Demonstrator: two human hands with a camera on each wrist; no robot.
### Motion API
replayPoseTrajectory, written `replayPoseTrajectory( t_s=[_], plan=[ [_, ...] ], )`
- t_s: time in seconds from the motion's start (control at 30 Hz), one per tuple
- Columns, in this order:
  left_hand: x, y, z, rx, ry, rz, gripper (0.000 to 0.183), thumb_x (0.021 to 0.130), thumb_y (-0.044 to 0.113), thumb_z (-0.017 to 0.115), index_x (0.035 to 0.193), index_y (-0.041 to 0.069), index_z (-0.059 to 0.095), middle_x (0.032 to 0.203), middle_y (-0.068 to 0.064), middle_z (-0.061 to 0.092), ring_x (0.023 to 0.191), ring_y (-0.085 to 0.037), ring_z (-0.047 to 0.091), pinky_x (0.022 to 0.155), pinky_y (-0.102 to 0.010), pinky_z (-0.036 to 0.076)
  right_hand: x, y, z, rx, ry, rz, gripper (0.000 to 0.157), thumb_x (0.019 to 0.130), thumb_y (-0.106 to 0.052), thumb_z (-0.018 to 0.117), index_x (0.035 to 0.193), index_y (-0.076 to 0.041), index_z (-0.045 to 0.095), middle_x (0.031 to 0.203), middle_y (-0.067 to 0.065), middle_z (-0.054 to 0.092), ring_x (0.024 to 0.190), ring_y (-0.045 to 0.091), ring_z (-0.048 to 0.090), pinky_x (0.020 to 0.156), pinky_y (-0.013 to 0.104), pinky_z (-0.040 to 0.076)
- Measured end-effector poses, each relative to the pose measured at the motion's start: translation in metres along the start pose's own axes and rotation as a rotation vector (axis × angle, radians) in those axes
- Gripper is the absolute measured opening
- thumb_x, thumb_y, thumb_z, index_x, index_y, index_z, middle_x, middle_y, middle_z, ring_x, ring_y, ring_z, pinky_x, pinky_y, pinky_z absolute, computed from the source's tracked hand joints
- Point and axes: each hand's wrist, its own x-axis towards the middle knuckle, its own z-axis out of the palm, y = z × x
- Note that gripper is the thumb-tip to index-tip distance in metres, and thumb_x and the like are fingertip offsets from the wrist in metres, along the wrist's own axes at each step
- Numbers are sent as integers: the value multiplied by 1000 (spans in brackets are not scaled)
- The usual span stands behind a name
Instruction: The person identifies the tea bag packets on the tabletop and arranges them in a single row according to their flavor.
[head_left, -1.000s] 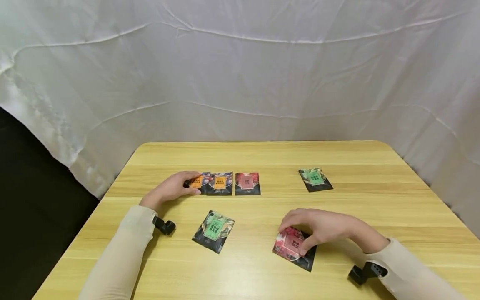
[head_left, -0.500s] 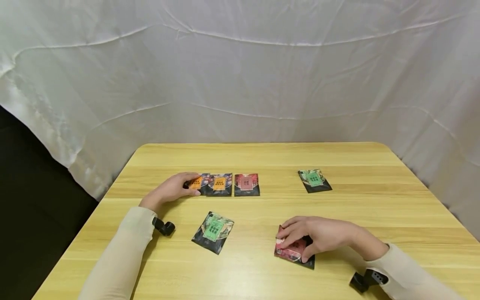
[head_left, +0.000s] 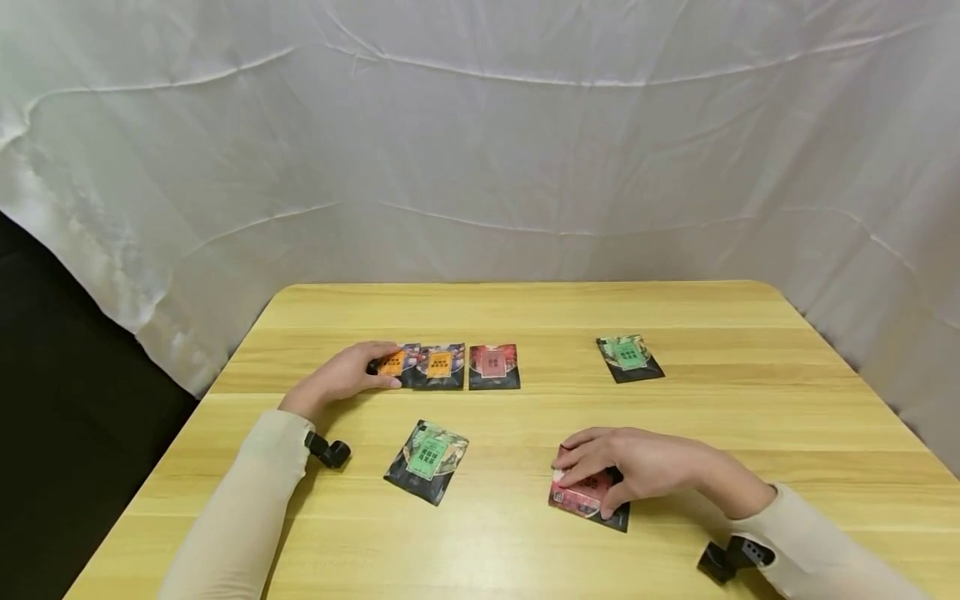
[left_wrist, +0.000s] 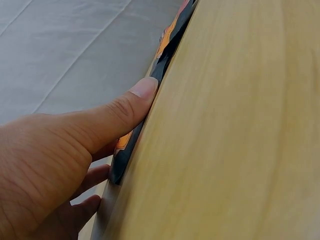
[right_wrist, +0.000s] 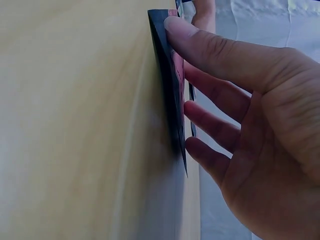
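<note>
My left hand (head_left: 343, 374) rests over the left end of a row of flat packets, thumb along the near edge of an orange-labelled packet (head_left: 392, 364). That packet is partly overlapped by a second orange-labelled packet (head_left: 439, 367). A red-labelled packet (head_left: 494, 367) lies just right of them. Nearer the front, my right hand (head_left: 648, 467) spreads its fingertips on the face of another red-labelled packet (head_left: 576, 503), hiding part of it. In the right wrist view, the thumb (right_wrist: 220, 52) and fingertips touch the upper face of this packet (right_wrist: 167, 65).
One green-labelled packet (head_left: 427, 461) lies askew at the front left of the wooden table (head_left: 495, 550). Another green-labelled packet (head_left: 630, 358) is tilted at the back right. A pale cloth (head_left: 480, 167) hangs behind the table.
My right hand has shifted its fingers from the red packet's far edge onto its face, and that packet has turned slightly. My left hand and the other packets stay put.
</note>
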Motion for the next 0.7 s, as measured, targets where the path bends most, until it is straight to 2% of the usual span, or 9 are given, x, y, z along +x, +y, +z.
replayPoseTrajectory(
  t_s=[0.2,0.47,0.7],
  plan=[
    [0,-1,1,-5,1,-6,77,89,48,68,151,11,40,151,-16,39,140,-38,32,113,-56,27,-1,1,0,-14,15,30,52,86,-28,76,136,-24,62,140,-3,55,133,29,44,105,41,43],
    [-1,3,-2,9,-1,-4,76,90,45,68,151,9,40,151,-19,38,139,-41,32,113,-57,26,-1,6,0,-85,62,49,51,85,-28,77,134,-21,63,138,-2,57,131,28,46,104,42,44],
    [-1,2,-2,7,-4,-8,76,90,45,68,151,10,40,152,-17,38,140,-39,32,113,-56,27,-2,11,0,-114,109,151,54,87,-43,71,134,-17,62,138,-1,57,130,24,50,103,46,44]
  ],
)
